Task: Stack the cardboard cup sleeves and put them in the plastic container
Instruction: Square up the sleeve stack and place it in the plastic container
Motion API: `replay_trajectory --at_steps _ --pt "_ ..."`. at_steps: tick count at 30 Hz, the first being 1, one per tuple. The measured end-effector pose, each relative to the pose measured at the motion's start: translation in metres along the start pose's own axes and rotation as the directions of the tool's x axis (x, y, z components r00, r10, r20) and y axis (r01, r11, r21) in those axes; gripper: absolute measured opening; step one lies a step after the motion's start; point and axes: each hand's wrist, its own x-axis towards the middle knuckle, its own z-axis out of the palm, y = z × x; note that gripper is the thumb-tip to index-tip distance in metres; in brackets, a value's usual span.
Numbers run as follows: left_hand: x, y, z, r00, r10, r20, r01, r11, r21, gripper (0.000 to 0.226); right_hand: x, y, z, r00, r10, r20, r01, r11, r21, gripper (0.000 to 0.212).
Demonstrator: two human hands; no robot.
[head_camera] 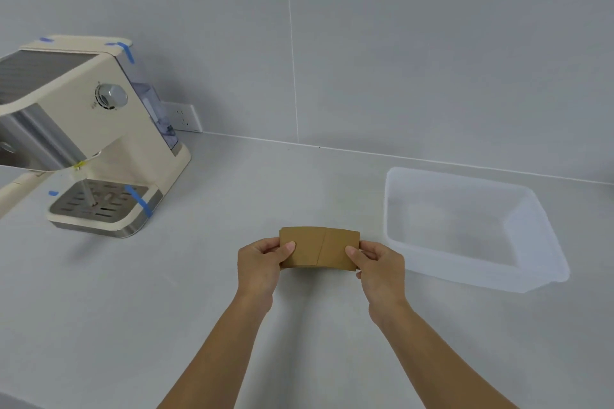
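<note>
Both hands (320, 262) pinching cup sleeves (319, 247) between them, container (545, 242) rightward

No readable text, brand, number or sign anywhere. Coffee machine (83, 129), far left — small markings around its dial (111, 96), too small and blurred to read. Cardboard cup sleeves (319, 247), near centre — plain brown, unprinted. Plastic container (545, 242), right — unlabelled.

The coffee machine (89, 139) stands far left on the surface (99, 309), the container (545, 262) right; between them, nearer, both hands hold the sleeves (319, 247).
</note>
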Motion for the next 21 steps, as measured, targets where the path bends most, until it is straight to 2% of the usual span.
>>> replay_trajectory --at_steps 4,8,16,17,19,21 --pt "0.017 -0.001 0.001 1.0 -0.024 0.004 0.023 0.998 0.05 0.015 0.009 0.002 0.013 0.998 -0.006 -0.062 0.005 1.0 -0.019 0.014" --pt "0.03 -0.003 0.004 0.997 -0.075 0.001 0.075 0.992 0.097 0.01 0.016 0.003 0.018 0.995 -0.008 -0.104 0.0 0.998 -0.071 0.01" --pt "0.044 -0.009 0.005 0.986 -0.165 0.012 0.159 0.966 0.203 0.006 0.021 0.008 0.021 0.993 0.055 -0.104 -0.068 0.989 -0.132 0.007" --pt "0.046 -0.007 0.005 0.985 -0.172 0.019 0.164 0.962 0.219 0.011 0.022 0.008 0.022 0.993 0.053 -0.101 -0.068 0.987 -0.148 0.004" --pt "0.05 -0.005 0.005 0.98 -0.198 0.032 0.183 0.947 0.263 0.022 0.022 0.008 0.023 0.994 0.052 -0.091 -0.069 0.979 -0.193 0.006" --pt "0.053 0.0 0.004 0.973 -0.226 0.05 0.202 0.933 0.296 0.021 0.022 0.009 0.026 0.994 0.065 -0.088 -0.086 0.961 -0.263 0.023"
